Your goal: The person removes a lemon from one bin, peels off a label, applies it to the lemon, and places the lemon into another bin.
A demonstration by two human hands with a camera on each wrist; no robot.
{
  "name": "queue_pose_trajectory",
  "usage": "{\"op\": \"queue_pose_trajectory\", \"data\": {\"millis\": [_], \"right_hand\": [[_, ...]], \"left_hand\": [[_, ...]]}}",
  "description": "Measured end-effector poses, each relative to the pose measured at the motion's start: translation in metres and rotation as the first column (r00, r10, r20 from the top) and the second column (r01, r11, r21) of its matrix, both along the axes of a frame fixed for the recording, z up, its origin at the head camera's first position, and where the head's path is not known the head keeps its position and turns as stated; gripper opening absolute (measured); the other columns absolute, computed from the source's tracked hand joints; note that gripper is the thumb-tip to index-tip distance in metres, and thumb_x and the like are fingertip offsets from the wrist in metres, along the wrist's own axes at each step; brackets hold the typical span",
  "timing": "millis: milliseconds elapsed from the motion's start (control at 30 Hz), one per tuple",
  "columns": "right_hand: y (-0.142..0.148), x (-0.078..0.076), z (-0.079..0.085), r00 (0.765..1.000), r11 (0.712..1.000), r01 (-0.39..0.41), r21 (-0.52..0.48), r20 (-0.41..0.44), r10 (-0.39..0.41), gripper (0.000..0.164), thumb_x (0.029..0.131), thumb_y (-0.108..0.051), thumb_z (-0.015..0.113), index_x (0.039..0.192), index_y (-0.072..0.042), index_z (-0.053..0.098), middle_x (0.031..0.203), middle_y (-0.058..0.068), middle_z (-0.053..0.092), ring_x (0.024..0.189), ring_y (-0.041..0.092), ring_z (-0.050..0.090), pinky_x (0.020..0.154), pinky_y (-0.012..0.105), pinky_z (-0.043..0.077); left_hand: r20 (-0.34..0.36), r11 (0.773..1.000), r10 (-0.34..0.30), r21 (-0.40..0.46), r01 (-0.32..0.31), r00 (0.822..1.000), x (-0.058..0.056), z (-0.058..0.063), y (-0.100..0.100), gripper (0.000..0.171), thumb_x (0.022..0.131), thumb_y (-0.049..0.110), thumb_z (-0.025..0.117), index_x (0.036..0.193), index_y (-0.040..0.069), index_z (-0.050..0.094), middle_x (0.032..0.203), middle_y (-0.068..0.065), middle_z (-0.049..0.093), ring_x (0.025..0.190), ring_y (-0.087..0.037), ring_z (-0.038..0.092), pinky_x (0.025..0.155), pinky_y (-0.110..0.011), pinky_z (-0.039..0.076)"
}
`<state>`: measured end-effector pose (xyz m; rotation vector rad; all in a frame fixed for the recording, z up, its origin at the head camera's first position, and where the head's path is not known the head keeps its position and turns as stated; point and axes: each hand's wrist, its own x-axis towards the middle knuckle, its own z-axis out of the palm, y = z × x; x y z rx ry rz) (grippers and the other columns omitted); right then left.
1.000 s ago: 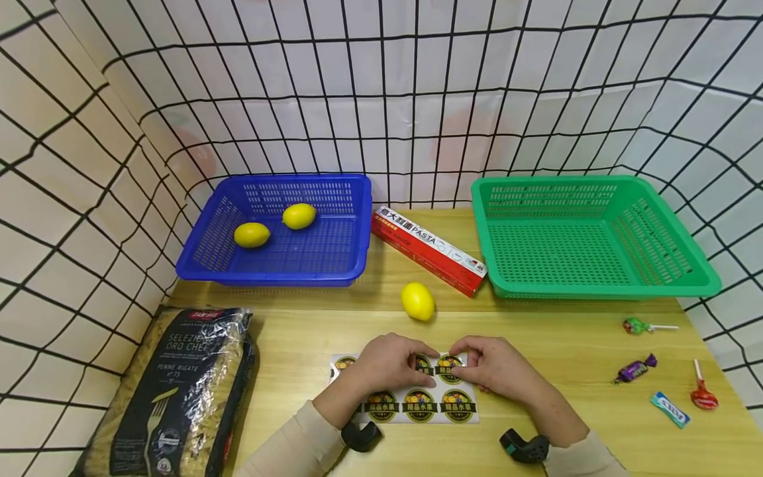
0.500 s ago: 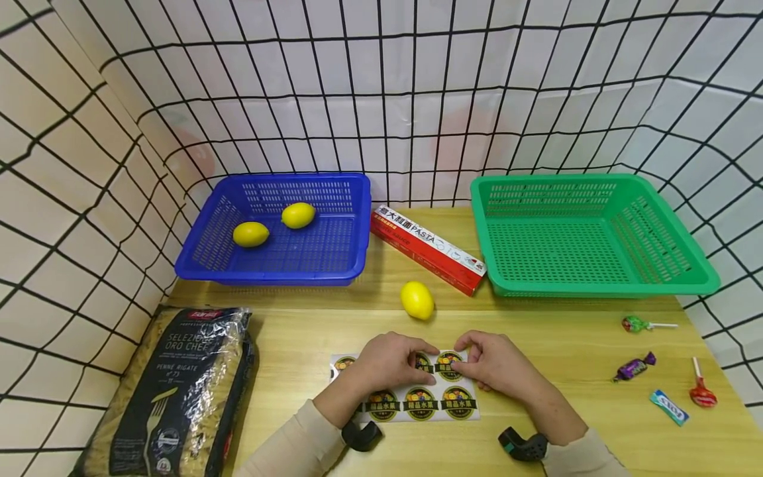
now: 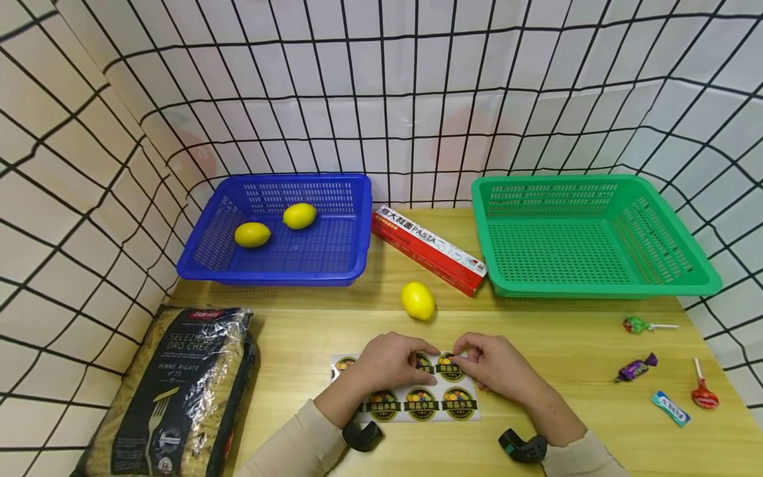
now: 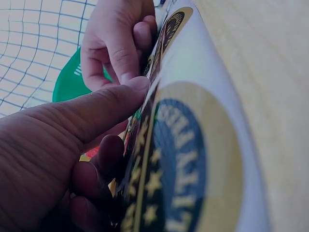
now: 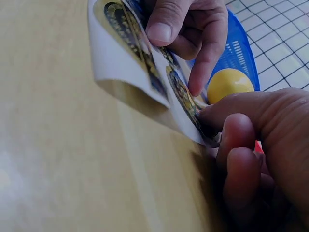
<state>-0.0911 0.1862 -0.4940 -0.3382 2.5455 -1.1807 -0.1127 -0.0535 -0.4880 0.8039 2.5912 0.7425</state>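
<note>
A white sheet of round fruit stickers [image 3: 402,417] lies on the table, its right part bent up off the wood in the right wrist view. My left hand [image 3: 390,363] presses on it, thumb and index finger set apart on the stickers. At the far right corner of the sheet, my right hand [image 3: 497,363] pinches the edge beside the upper right sticker [image 3: 448,368] between thumb and index finger. Whether the sticker's rim has lifted from its backing is too small to tell. A yellow lemon [image 3: 418,301] sits just beyond the hands.
A blue basket [image 3: 268,275] with two lemons stands back left, a green basket [image 3: 602,289] back right. Between them lies a red pasta box [image 3: 429,250]. A penne bag [image 3: 173,391] is at left; lollipops [image 3: 705,396] and wrapped candies [image 3: 635,368] are at right.
My right thumb and index finger have drawn closer together at the upper right sticker's edge. The left hand has stayed in place on the sheet.
</note>
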Motion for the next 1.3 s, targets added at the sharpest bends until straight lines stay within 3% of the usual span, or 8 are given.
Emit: {"op": "queue_pose_trajectory", "data": {"millis": [300,500,633,800,1000,1100,1167,1300], "right_hand": [[0.002,-0.001,-0.004,0.98,0.994,-0.081,0.073,-0.174,0.092,0.004,0.097,-0.025,0.07,0.096,-0.021,0.071,0.059,-0.014,0.049,0.044,0.0,0.048,0.046,0.021,0.041],[0.003,-0.001,-0.003,0.962,0.985,-0.121,0.125,-0.232,0.147,0.006,0.1,-0.026,0.067,0.097,-0.021,0.069,0.061,-0.016,0.047,0.047,-0.003,0.045,0.049,0.02,0.04],[0.006,-0.001,-0.002,0.975,0.989,-0.134,0.068,-0.172,0.144,0.005,0.1,-0.027,0.066,0.097,-0.023,0.067,0.064,-0.014,0.049,0.051,-0.003,0.045,0.052,0.02,0.041],[0.014,-0.003,0.002,0.99,0.985,-0.136,-0.108,-0.058,0.13,0.006,0.1,-0.025,0.067,0.097,-0.021,0.065,0.072,-0.007,0.052,0.062,0.002,0.047,0.058,0.022,0.043],[0.016,-0.003,0.009,0.993,0.961,-0.114,-0.254,-0.016,0.114,0.012,0.098,-0.019,0.069,0.098,-0.007,0.065,0.079,0.0,0.056,0.07,0.005,0.051,0.063,0.023,0.046],[0.015,-0.003,0.011,0.993,0.958,-0.117,-0.262,-0.011,0.118,0.01,0.098,-0.019,0.069,0.098,-0.009,0.065,0.08,0.0,0.057,0.07,0.006,0.052,0.062,0.023,0.047],[0.014,-0.002,0.013,0.993,0.957,-0.115,-0.266,-0.006,0.117,0.009,0.099,-0.018,0.068,0.098,-0.01,0.064,0.08,0.0,0.057,0.07,0.005,0.053,0.062,0.023,0.048],[0.013,-0.001,0.014,0.994,0.946,-0.105,-0.307,-0.009,0.108,0.008,0.099,-0.015,0.067,0.098,-0.008,0.063,0.081,0.001,0.058,0.07,0.005,0.053,0.062,0.023,0.048]], "left_hand": [[0.009,1.0,-0.002,0.006,0.002,1.0,-0.001,-0.001,0.0,0.047,0.079,0.044,0.087,0.122,0.033,0.074,0.065,0.019,0.056,0.057,0.003,0.049,0.055,-0.018,0.039],[0.005,1.0,0.0,0.009,0.0,1.0,-0.001,0.001,0.0,0.047,0.079,0.044,0.087,0.122,0.033,0.074,0.064,0.019,0.055,0.057,0.003,0.048,0.055,-0.018,0.038],[0.009,1.0,0.005,0.015,-0.006,1.0,0.0,0.001,0.0,0.047,0.079,0.045,0.087,0.122,0.033,0.074,0.064,0.018,0.055,0.057,0.003,0.048,0.055,-0.018,0.038],[0.017,1.0,-0.001,0.011,0.001,1.0,0.002,0.001,0.001,0.047,0.079,0.045,0.086,0.123,0.034,0.073,0.064,0.018,0.055,0.057,0.003,0.048,0.055,-0.019,0.039],[0.029,0.996,-0.089,0.009,0.089,0.996,0.012,0.004,0.006,0.048,0.083,0.044,0.084,0.125,0.027,0.071,0.065,0.018,0.056,0.056,0.004,0.049,0.055,-0.016,0.04],[0.075,0.993,-0.099,0.071,0.093,0.992,0.013,0.006,0.006,0.045,0.087,0.045,0.08,0.124,0.022,0.07,0.068,0.018,0.058,0.058,0.005,0.051,0.056,-0.015,0.043],[0.124,0.986,-0.066,0.162,0.045,0.99,0.012,0.009,0.004,0.038,0.089,0.043,0.078,0.118,0.019,0.07,0.07,0.016,0.06,0.057,0.003,0.052,0.055,-0.016,0.044],[0.221,0.933,-0.012,0.354,-0.068,0.975,0.01,0.015,-0.001,0.021,0.092,0.029,0.077,0.105,0.016,0.068,0.077,0.008,0.065,0.053,0.0,0.051,0.05,-0.018,0.044]]}}
